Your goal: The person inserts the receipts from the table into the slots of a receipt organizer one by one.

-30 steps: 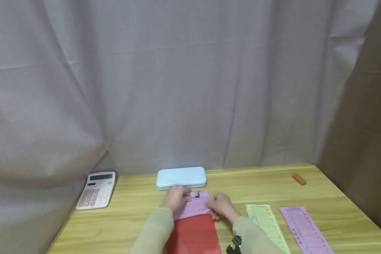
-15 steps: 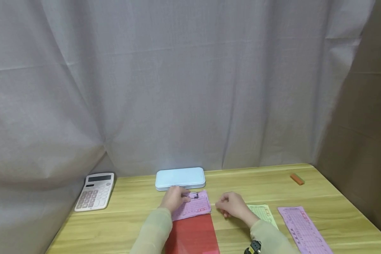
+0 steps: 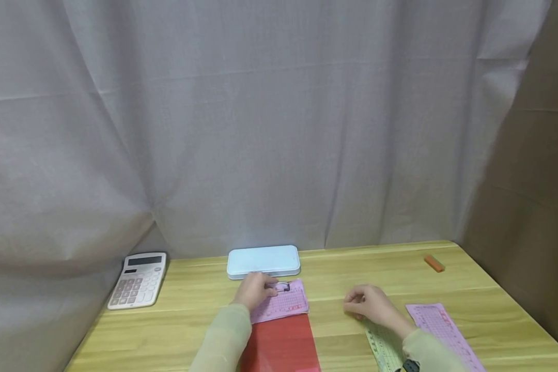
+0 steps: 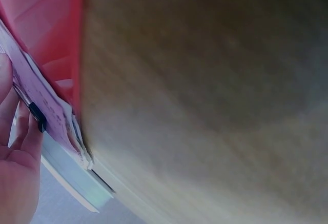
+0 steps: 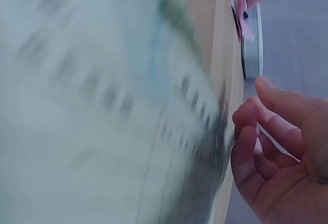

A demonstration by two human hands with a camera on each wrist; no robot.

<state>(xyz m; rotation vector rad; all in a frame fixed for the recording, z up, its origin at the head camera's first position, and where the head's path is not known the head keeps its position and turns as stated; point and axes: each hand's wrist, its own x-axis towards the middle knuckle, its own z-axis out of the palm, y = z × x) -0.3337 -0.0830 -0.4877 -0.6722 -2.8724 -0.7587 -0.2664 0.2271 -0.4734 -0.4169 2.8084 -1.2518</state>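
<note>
The fingers of the left hand [image 3: 251,292], just below the middle of the head view, are pinching about a metal clip [image 3: 285,287] on the stack of pink slips [image 3: 290,305], while those of the right hand [image 3: 372,305], lower right of centre, are hanging loosely curled, holding nothing, with a small gap between thumb and forefinger. A grey curtain [image 3: 260,129] is filling the upper part of the frame, and below it a wood-grained worktop [image 3: 190,320] is spreading across the lower part. At bottom centre a red folder [image 3: 281,343] is lying flat, the stack of pink slips resting at its far end. At the far left a calculator [image 3: 137,281] is leaning to one side; above the left hand a pale blue case [image 3: 262,260] is sitting against the curtain. At lower right a separate pink slip [image 3: 446,330] is lying aslant, and beside it a green slip [image 3: 383,351] is showing partly beneath the right hand; whether they are touching cannot be told. Farther up on the right a small orange-and-green block [image 3: 434,263] is resting alone.
</note>
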